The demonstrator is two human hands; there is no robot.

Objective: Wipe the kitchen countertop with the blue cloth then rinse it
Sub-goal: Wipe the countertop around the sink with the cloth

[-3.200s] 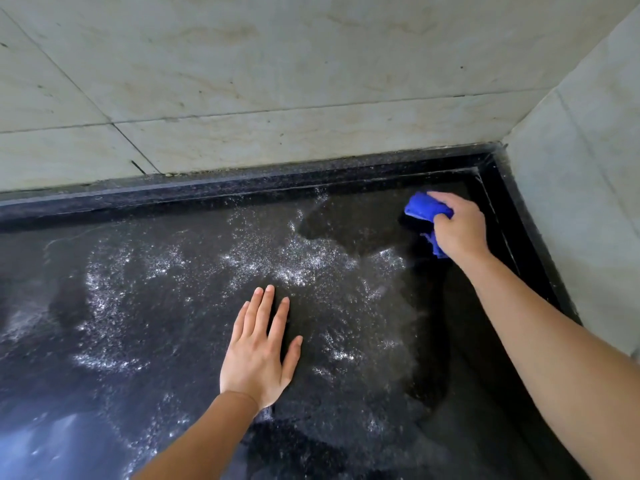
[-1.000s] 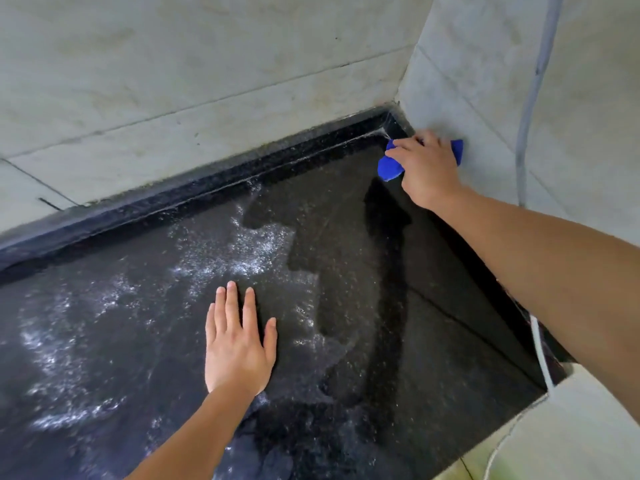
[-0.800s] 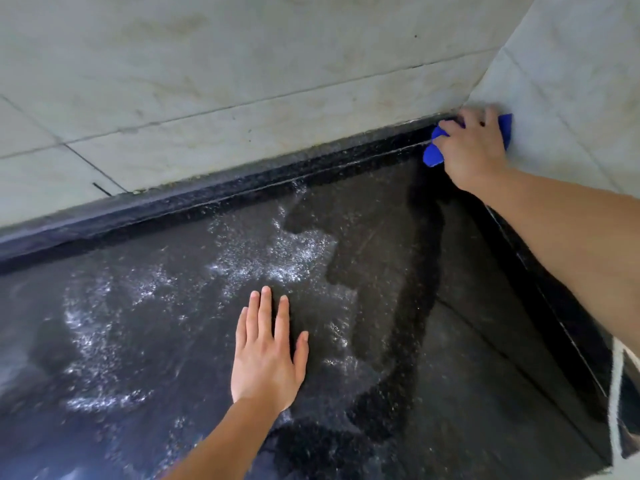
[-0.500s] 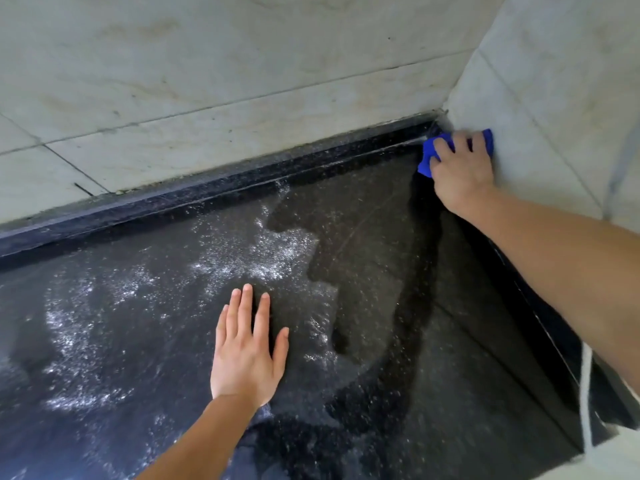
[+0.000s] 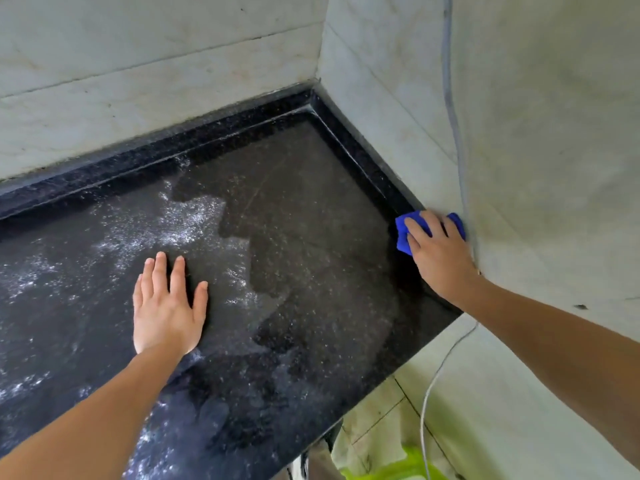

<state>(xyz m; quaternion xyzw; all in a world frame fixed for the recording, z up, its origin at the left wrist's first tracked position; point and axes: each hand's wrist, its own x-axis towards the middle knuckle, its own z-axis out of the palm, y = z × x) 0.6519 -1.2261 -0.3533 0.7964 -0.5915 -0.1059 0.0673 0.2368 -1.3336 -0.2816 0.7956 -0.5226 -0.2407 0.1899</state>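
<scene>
The black speckled countertop (image 5: 311, 244) runs into a corner of pale tiled walls. White wet residue streaks its left half, and the part near the corner looks darker and wiped. My right hand (image 5: 440, 258) presses the blue cloth (image 5: 401, 233) onto the raised black ledge along the right wall, fingers laid straight over it. Most of the cloth is hidden under the hand. My left hand (image 5: 166, 306) rests flat on the counter, fingers straight and holding nothing.
A thin white cable (image 5: 453, 133) hangs down the right wall and past the counter's end. The counter's front edge (image 5: 398, 372) drops off at lower right. Below it sits a bright green object (image 5: 398, 471).
My right hand has slid the cloth from the back corner along the right ledge toward me. The left hand has stayed flat in place.
</scene>
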